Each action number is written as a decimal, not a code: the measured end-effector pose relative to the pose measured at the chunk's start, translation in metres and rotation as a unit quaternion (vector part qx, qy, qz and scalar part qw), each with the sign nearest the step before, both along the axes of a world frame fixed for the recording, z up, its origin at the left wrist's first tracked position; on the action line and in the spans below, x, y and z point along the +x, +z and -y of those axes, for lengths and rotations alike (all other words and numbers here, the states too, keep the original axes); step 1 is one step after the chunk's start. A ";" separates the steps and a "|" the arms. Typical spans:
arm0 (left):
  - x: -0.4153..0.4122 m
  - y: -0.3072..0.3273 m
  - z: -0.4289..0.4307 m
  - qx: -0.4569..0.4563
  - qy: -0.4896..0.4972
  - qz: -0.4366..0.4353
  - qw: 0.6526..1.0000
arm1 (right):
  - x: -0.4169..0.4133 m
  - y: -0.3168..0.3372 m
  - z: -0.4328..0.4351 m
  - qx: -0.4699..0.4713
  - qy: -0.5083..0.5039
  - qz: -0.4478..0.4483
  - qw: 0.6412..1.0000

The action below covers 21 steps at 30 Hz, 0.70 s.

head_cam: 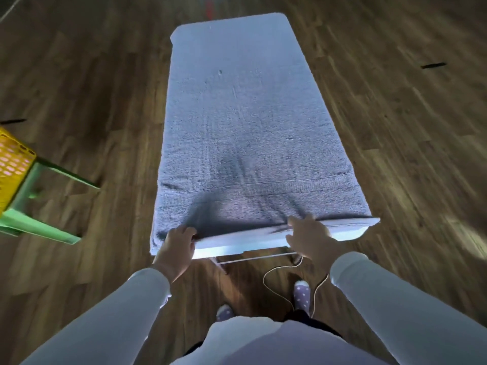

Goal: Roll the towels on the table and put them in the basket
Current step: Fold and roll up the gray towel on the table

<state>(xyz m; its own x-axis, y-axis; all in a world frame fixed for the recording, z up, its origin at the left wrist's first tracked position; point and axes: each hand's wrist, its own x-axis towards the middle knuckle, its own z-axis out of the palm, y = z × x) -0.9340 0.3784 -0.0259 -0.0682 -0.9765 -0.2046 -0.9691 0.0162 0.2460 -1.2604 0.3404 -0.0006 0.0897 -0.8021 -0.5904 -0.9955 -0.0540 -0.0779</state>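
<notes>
A large grey-blue towel (245, 122) lies spread flat over the whole narrow white table (350, 233), reaching from the near end to the far end. My left hand (176, 246) grips the towel's near edge at the left corner, fingers curled over it. At the right of the same edge, my right hand (308, 235) holds the cloth, fingers on top of it and thumb below. The cloth puckers between the two hands. A yellow perforated basket (13, 159) stands at the far left edge of the view, partly cut off.
The basket sits on a green plastic stool (39, 206) on the dark wooden floor (408, 127), left of the table. A thin cable (274, 285) loops on the floor by my feet under the table's near end. Open floor surrounds the table.
</notes>
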 end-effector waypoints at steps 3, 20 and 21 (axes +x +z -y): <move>0.044 0.001 0.000 -0.012 0.009 0.000 1.000 | 0.011 0.001 0.004 -0.029 -0.096 0.007 0.995; 0.076 0.021 0.012 0.148 0.191 0.129 0.962 | 0.029 -0.011 -0.004 -0.078 -0.159 -0.053 0.983; 0.066 0.020 0.011 0.098 0.182 0.121 0.971 | 0.028 -0.011 -0.004 -0.082 -0.154 -0.055 0.983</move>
<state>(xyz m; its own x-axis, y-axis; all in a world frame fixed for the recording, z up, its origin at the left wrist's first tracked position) -0.8680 0.3676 -0.0058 0.3467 -0.8678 -0.3560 -0.9320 -0.3616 -0.0262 -1.2322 0.3448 -0.0118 -0.2296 -0.8660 -0.4442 -0.9685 0.2486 0.0158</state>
